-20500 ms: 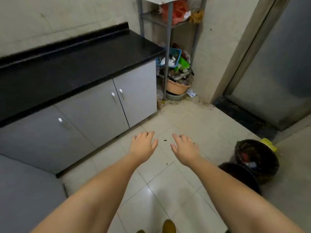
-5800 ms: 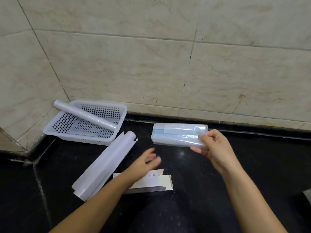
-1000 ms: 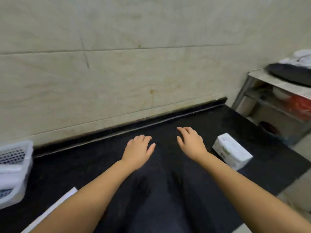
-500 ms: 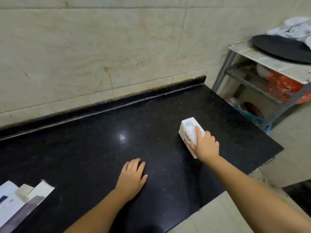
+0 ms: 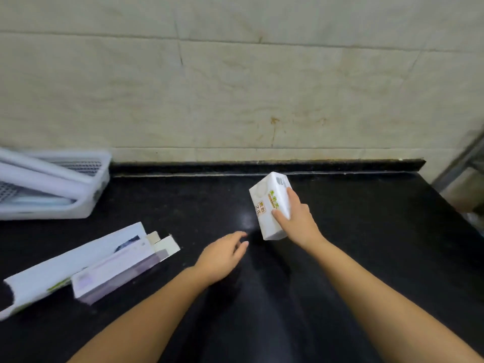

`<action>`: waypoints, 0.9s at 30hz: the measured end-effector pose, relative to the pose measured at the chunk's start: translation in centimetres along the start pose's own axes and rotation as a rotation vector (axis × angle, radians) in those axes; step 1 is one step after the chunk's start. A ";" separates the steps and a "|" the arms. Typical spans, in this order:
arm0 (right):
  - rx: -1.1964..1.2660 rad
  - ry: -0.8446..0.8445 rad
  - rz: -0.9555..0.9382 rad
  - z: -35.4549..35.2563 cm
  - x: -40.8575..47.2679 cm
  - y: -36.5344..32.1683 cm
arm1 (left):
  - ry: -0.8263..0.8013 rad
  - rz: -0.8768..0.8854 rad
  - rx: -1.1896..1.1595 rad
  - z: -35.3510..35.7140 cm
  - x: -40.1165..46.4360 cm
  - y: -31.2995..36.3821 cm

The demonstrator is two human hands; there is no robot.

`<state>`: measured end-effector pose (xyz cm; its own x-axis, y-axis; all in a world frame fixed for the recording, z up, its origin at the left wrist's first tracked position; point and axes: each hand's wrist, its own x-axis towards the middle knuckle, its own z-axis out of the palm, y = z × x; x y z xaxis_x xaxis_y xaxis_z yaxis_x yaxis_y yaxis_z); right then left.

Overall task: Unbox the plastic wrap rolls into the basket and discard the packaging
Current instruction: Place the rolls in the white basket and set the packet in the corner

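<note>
My right hand (image 5: pixel 297 221) grips a small white box (image 5: pixel 269 203) with green and orange print, held tilted just above the black counter (image 5: pixel 366 231). My left hand (image 5: pixel 222 254) hovers low over the counter to the box's lower left, fingers loosely apart and holding nothing. At the far left stands the white perforated basket (image 5: pixel 99 176) with plastic wrap rolls (image 5: pixel 44 179) lying in it. Two long opened white cartons (image 5: pixel 86 265) lie flat on the counter in front of the basket.
A beige tiled wall (image 5: pixel 235 87) backs the counter. The counter ends at the right, where a metal shelf frame (image 5: pixel 461 163) shows at the frame edge.
My right hand has lifted the small white box off the counter and carried it leftward. My view has swung left, bringing the basket and the opened cartons into sight.
</note>
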<state>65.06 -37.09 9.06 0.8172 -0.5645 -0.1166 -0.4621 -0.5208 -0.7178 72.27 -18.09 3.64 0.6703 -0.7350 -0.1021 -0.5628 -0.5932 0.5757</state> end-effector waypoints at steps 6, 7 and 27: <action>0.117 -0.208 -0.210 10.8 -1.3 -12.8 | 0.293 -0.250 -0.039 -10.9 -10.2 -11.4; 0.128 -0.246 -0.241 13.0 -2.0 -15.0 | 0.319 -0.303 -0.046 -12.5 -12.4 -13.5; 0.042 -0.891 -0.408 52.1 -18.2 -41.0 | 0.726 -1.063 -0.001 -26.6 -46.0 -45.5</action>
<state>87.06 27.85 4.84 0.8804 0.3530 -0.3168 -0.0877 -0.5353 -0.8401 79.96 51.47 3.72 0.8954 0.4427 -0.0466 0.4078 -0.7737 0.4849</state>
